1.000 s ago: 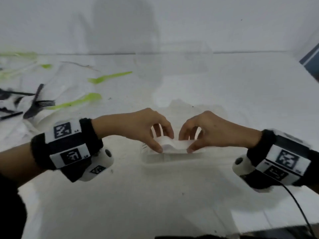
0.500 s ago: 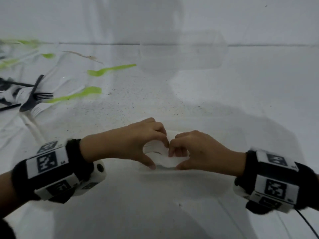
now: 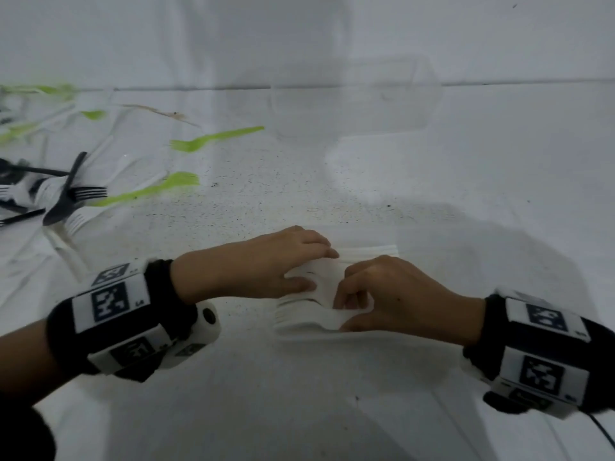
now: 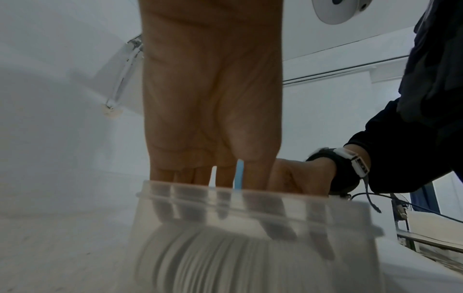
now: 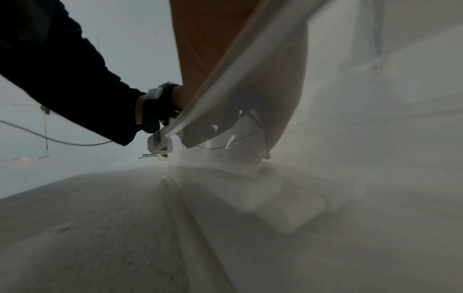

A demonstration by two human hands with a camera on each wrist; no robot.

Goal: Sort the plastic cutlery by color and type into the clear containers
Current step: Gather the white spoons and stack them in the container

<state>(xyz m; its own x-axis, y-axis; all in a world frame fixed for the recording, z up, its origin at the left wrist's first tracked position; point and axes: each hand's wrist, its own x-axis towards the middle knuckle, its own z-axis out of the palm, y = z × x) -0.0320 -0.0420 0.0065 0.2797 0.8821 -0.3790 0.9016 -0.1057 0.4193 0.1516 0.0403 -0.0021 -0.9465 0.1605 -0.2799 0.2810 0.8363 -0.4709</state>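
A stack of white plastic forks (image 3: 309,322) lies in a low clear container (image 3: 394,249) on the white table in front of me. My left hand (image 3: 299,271) reaches over the stack from the left, thumb and fingers pinching its upper part. From the right, my right hand (image 3: 359,301) curls its fingers round the same forks. In the left wrist view my fingers (image 4: 213,174) go down behind the clear container wall (image 4: 250,228), with blurred white cutlery showing through it. The right wrist view is blurred; the container rim (image 5: 238,65) crosses it above the white stack (image 5: 250,170).
Loose cutlery lies at the left: green forks (image 3: 213,141) (image 3: 149,191), black pieces (image 3: 66,194) and white forks (image 3: 78,221). A second clear container (image 3: 352,98) stands at the back centre. A cable (image 3: 602,434) trails from my right wrist.
Both hands have drawn closer together on the white fork stack and come nearer to me. The right hand's fingers now curl in over the forks.
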